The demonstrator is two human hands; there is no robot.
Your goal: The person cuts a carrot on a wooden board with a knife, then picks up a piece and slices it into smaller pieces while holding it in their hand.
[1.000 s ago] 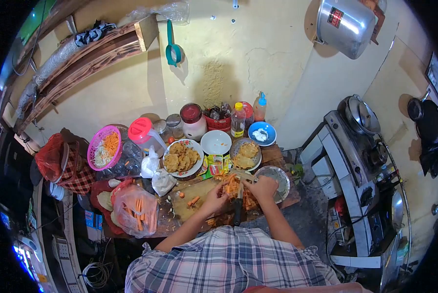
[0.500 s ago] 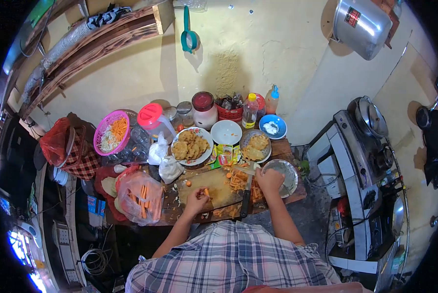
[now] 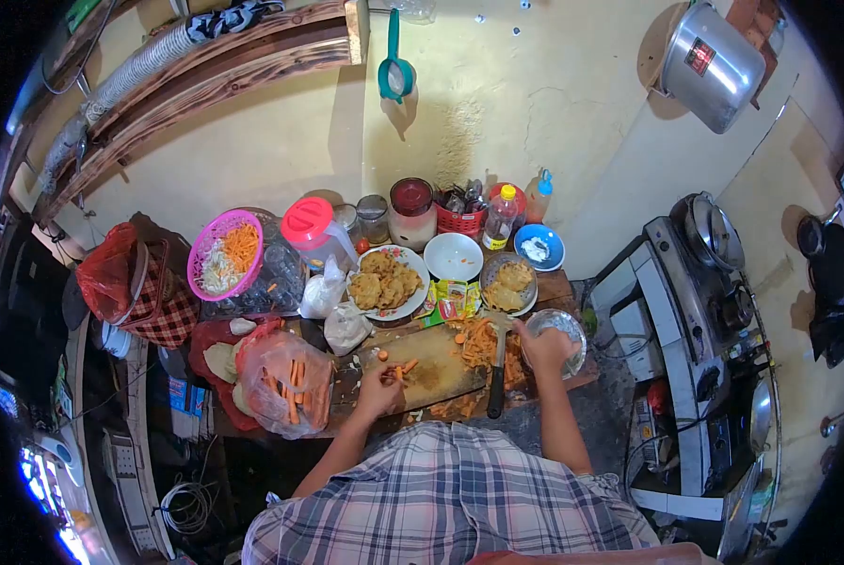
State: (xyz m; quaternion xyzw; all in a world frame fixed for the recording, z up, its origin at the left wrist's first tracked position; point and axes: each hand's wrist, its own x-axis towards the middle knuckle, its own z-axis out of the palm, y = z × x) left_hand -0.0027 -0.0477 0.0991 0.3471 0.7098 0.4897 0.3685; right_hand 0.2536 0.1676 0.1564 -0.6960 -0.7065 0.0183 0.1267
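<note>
My left hand [image 3: 377,392] is closed around a short carrot piece [image 3: 401,371] at the left end of the wooden cutting board [image 3: 431,369]. My right hand [image 3: 548,350] is at the near-left rim of a metal bowl [image 3: 580,362], fingers apart and reaching over it; I make out nothing held in it. Left of this hand, a black-handled knife [image 3: 497,388] lies across a heap of orange carrot peelings [image 3: 478,344], untouched. A clear plastic bag of carrots [image 3: 292,386] sits left of my left hand.
Behind the board stand a plate of fritters [image 3: 384,282], a white bowl [image 3: 453,256], a blue bowl [image 3: 539,248] and an oil bottle [image 3: 502,218]. A pink basket of shredded vegetables [image 3: 225,254] is at back left. A stove [image 3: 690,273] stands right of the table.
The view has shifted, so the scene sits further right. Relative to the table, my right hand has moved right over the metal bowl; my left hand has moved slightly left, still with the carrot piece.
</note>
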